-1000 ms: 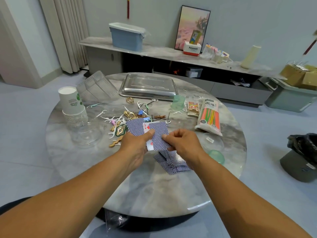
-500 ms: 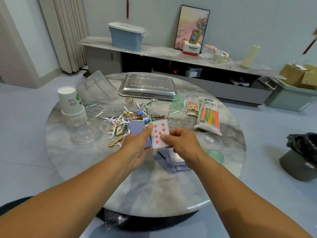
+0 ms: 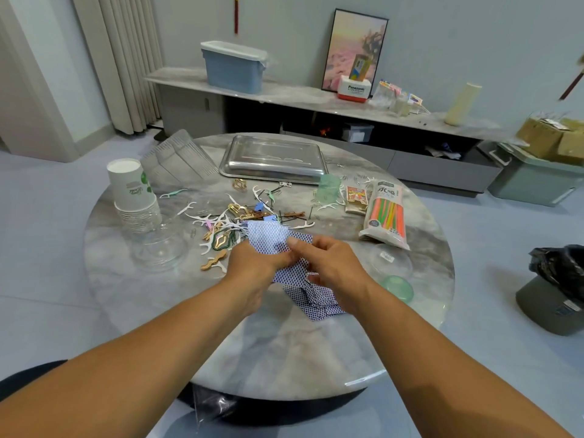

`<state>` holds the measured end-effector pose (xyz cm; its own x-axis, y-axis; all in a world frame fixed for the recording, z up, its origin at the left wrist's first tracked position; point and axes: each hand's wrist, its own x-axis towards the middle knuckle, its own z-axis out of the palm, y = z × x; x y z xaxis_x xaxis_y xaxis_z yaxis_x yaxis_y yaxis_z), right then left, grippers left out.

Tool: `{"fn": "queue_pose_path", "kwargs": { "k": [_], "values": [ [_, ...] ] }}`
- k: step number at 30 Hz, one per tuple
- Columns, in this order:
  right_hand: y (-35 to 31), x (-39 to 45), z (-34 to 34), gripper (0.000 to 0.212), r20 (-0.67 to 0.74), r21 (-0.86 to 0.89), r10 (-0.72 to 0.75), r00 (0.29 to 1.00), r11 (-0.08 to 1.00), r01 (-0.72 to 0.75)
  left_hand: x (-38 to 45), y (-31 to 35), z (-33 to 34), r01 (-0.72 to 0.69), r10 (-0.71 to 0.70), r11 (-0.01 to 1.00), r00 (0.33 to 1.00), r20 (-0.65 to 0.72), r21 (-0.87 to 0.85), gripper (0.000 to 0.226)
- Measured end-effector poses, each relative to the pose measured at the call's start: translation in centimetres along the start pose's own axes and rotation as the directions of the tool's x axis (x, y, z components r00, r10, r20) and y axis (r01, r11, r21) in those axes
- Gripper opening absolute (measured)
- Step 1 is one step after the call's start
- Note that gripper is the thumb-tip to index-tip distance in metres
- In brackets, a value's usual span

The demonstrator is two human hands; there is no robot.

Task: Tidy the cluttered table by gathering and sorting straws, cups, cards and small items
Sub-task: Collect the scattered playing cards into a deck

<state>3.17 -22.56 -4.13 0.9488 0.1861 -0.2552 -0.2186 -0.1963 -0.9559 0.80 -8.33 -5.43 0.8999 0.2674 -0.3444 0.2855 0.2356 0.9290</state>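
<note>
cards [image 3: 271,245]: thin, light, bendy, likely slippery | held in left hand [image 3: 252,267], pinched by right hand [image 3: 331,267] | best gripped by edges | more cards [image 3: 316,300] lay loose on table [image 3: 284,352]

Two hands [image 3: 294,263], one metal tray [image 3: 275,160], one straw packet [image 3: 387,214], one paper-cup stack [image 3: 132,191]

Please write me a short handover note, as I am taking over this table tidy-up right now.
Left hand and right hand both pinch a fan of blue-backed cards over the table.
More cards lie loose under the right hand.
Paper cups are stacked at left; the straw pack lies at right.
Floss picks and clips are scattered mid-table.
Left to do: finish the cards, then sort the rest.
</note>
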Motion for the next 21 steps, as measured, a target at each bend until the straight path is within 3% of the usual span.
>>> {"fn": "queue_pose_path", "kwargs": {
  "k": [3, 6, 9, 12, 14, 17, 21],
  "values": [
    [0.4, 0.4, -0.1, 0.016, -0.025, 0.12, 0.051, 0.998, 0.992, -0.048, -0.4, -0.5, 0.2, -0.114, 0.105, 0.985, 0.992, 0.076, 0.127, 0.05],
    [0.2, 0.5, -0.4, 0.019, 0.068, 0.285, 0.133, 0.989, 0.947, -0.147, -0.7, -0.6, 0.4, -0.197, 0.171, 0.963, 0.974, 0.146, 0.185, 0.055],
    [-0.2, 0.8, -1.1, 0.019, 0.056, 0.287, 0.154, 0.986, 0.944, -0.164, -1.1, -0.6, 0.8, -0.183, 0.132, 0.968, 0.953, 0.272, 0.173, 0.061],
    [-0.5, 1.8, -3.6, 0.009, -0.24, 0.045, 0.146, 0.96, 0.989, -0.139, -1.6, -0.2, 1.4, -0.004, -0.066, 0.963, 0.966, 0.251, 0.271, 0.086],
    [0.0, 2.3, -5.6, 0.011, -0.392, -0.187, 0.09, 0.915, 0.967, -0.175, -1.5, -0.2, 1.4, 0.142, -0.193, 0.948, 0.968, 0.161, 0.285, 0.079],
    [1.7, 2.4, -6.4, 0.011, -0.374, -0.324, 0.144, 0.916, 0.906, -0.274, -1.8, -0.2, 1.2, 0.342, -0.355, 0.93, 0.93, 0.094, 0.134, 0.065],
    [3.1, 3.2, -4.2, 0.041, -0.343, -0.587, 0.16, 0.925, 0.732, -0.344, -2.3, -0.2, 1.7, 0.447, -0.443, 0.895, 0.89, 0.107, -0.011, 0.056]
  ]
}}
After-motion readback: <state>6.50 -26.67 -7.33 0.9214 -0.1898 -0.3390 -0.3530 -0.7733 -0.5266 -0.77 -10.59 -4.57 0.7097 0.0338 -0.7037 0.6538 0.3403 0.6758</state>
